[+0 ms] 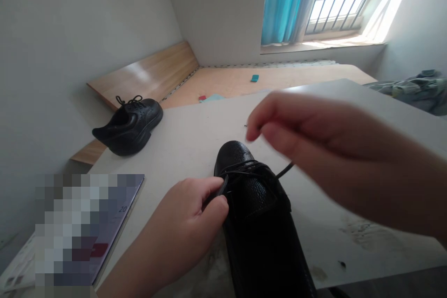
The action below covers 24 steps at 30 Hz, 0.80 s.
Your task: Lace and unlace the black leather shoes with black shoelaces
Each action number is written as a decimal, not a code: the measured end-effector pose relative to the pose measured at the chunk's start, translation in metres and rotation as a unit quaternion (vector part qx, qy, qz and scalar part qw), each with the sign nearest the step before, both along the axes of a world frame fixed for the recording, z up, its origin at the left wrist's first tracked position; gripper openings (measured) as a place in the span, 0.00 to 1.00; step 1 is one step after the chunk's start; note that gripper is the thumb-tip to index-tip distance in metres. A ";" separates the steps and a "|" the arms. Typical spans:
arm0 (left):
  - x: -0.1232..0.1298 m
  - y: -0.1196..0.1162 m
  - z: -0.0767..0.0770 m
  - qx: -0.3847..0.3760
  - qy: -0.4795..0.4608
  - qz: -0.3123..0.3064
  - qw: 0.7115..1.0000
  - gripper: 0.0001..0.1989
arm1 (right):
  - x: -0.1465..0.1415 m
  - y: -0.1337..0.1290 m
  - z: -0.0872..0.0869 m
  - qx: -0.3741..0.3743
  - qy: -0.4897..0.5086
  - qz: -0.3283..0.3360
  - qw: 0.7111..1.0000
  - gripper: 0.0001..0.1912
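From where I stand, the black shoe (256, 198) lies on the white table (188, 142) at lower centre, toe pointing up the frame. The left hand (190, 216) pinches its left edge, on flap or lace, I can't tell which. The right hand (314, 132), blurred at centre right, grips a lace (285, 170). The other shoe (138, 125) sits at left.
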<state>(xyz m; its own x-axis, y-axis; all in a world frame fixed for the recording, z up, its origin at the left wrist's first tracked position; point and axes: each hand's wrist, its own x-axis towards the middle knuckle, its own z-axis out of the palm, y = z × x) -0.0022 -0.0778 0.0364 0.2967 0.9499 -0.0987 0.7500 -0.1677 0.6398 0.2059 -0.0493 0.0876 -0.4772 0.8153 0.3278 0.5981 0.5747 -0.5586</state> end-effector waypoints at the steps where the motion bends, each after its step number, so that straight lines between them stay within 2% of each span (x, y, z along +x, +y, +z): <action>1: 0.000 0.000 0.000 -0.002 -0.014 -0.005 1.000 0.15 | -0.008 0.000 -0.002 -0.013 -0.047 0.030 0.998 0.10; 3: -0.001 0.001 -0.001 -0.001 -0.039 -0.014 0.999 0.13 | -0.023 0.001 -0.008 -0.021 -0.164 0.086 0.983 0.07; 5: -0.002 0.002 -0.001 0.004 -0.055 -0.019 0.998 0.12 | -0.034 0.004 -0.013 0.009 -0.239 0.112 0.964 0.05; 8: -0.003 0.001 -0.002 0.013 -0.062 -0.021 0.998 0.11 | -0.041 0.007 -0.017 0.050 -0.277 0.129 0.951 0.05; 11: -0.004 0.001 -0.002 0.026 -0.055 -0.017 0.998 0.11 | -0.040 0.010 -0.017 0.052 -0.282 0.147 0.947 0.06; 14: -0.005 0.001 -0.001 0.022 -0.043 -0.023 0.999 0.12 | -0.036 0.014 -0.015 0.008 -0.260 0.170 0.950 0.07; 19: -0.005 0.001 0.000 0.042 0.008 -0.031 0.999 0.15 | -0.027 0.024 -0.017 -0.116 -0.168 0.203 0.958 0.06; 24: -0.006 0.000 -0.001 0.070 0.058 -0.024 0.996 0.16 | -0.016 0.039 -0.013 -0.210 -0.002 0.216 0.954 0.07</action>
<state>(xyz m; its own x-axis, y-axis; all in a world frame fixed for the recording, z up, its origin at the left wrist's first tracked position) -0.0078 -0.0773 0.0352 0.3365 0.9417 -0.0031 0.8065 -0.2865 0.5171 0.1901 -0.0104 0.0750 -0.7983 0.6021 0.0130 0.3589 0.4930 -0.7925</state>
